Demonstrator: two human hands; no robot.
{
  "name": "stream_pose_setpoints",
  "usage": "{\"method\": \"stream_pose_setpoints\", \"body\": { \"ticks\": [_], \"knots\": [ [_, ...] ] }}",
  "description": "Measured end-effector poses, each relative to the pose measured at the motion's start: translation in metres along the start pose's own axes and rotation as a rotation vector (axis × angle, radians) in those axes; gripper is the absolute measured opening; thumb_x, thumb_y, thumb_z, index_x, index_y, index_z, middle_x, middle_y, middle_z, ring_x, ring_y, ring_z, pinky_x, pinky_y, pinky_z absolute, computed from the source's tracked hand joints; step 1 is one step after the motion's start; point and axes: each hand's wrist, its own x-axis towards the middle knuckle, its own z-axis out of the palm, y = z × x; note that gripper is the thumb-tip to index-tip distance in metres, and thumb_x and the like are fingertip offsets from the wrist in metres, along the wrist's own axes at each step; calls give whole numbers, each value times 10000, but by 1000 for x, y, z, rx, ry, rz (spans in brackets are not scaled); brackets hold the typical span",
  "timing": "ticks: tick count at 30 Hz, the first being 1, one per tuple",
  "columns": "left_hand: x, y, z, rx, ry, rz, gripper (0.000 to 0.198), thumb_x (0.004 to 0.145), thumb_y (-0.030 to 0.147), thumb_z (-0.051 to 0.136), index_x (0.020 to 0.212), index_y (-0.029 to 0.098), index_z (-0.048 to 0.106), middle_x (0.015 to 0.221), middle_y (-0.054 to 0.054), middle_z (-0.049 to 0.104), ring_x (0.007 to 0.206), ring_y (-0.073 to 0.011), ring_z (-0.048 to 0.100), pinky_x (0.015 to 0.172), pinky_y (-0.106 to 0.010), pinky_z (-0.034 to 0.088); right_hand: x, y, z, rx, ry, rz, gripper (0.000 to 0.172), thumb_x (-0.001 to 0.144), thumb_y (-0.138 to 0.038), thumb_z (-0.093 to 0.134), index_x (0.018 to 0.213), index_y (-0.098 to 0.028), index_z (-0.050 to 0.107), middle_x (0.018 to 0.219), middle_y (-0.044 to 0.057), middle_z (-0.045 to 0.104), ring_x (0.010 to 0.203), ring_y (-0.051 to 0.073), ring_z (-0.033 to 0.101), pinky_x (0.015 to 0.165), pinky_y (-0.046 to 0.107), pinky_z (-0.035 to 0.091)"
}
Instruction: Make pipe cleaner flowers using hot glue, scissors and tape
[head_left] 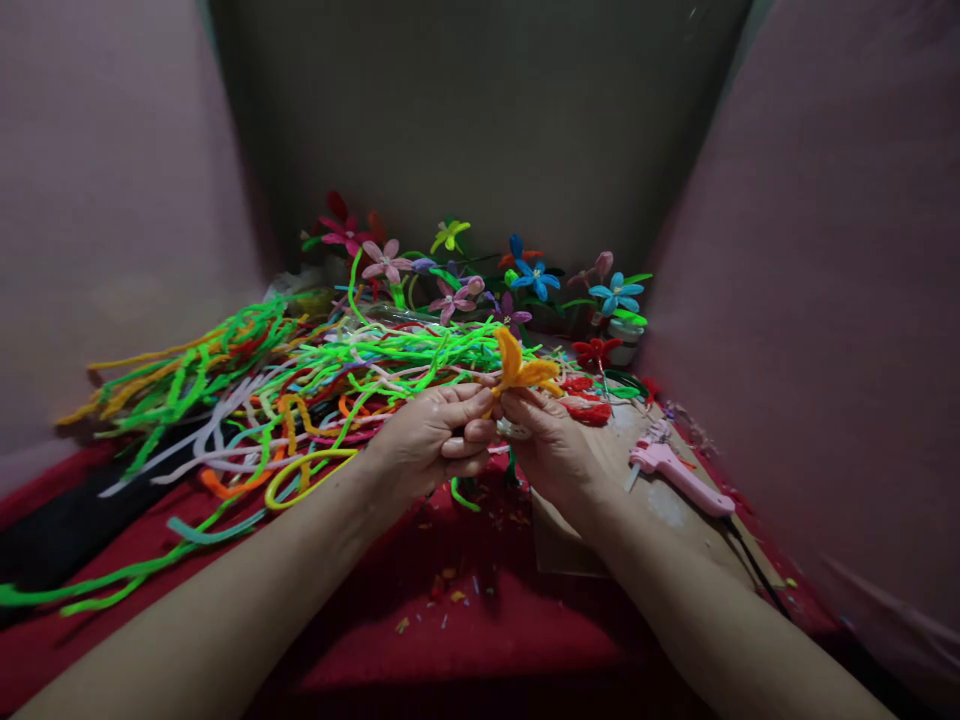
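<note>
An orange pipe-cleaner flower (513, 368) with a few looped petals is held up between my two hands, above the middle of the table. My left hand (448, 432) is closed, its thumb and fingers pinching the flower's base from the left. From the right, my right hand (546, 430) is closed on the same base, just below the petals. The fingertips nearly meet there and hide the lower end of the flower. Behind them lies a heap of bright green pipe cleaners (420, 350).
A pink hot glue gun (681, 476) rests on a cardboard sheet (652, 540) at right. Finished pipe-cleaner flowers (385, 261) stand along the back. Loose coloured pipe cleaners (217, 440) spread over the left. Small scraps (450, 590) dot the red cloth (420, 640).
</note>
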Motion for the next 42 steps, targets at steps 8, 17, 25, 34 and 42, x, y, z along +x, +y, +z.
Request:
{"method": "stream_pose_setpoints", "body": {
  "ticks": [8,17,25,34,42],
  "knots": [
    [0,-15,3,1309,437,451,137,848,282,540,765,175,560,648,-22,546,570,-141,480,558,-242,311,-4,6,-2,-100,78,-126,89,681,-220,701,765,-229,727,760,-29,655,687,119,529,673,244,428],
    [1,-18,-3,1383,451,486,196,842,212,491,648,208,465,554,34,422,505,-126,377,538,-248,241,-5,4,3,-101,100,-134,87,663,-244,725,748,-228,716,769,-28,668,722,132,560,728,261,438],
    [3,-7,3,556,270,171,320,809,346,577,567,172,461,463,63,362,403,-56,259,403,-197,176,-1,7,-3,-74,25,-111,75,692,-276,721,746,-226,708,739,-30,660,633,115,524,636,263,424],
    [-2,3,2,83,76,-11,141,828,278,597,775,159,545,422,89,364,326,-16,176,351,-139,171,-2,-2,-3,-124,-73,-76,158,728,-331,657,844,-254,731,815,-9,699,764,147,589,748,273,454],
    [0,-2,-5,-60,-27,-71,207,878,229,498,702,136,553,415,92,304,329,-21,113,313,-120,205,4,-2,-7,-53,-92,12,177,646,-356,720,595,-199,657,595,-32,590,573,105,477,594,236,408]
  ]
}}
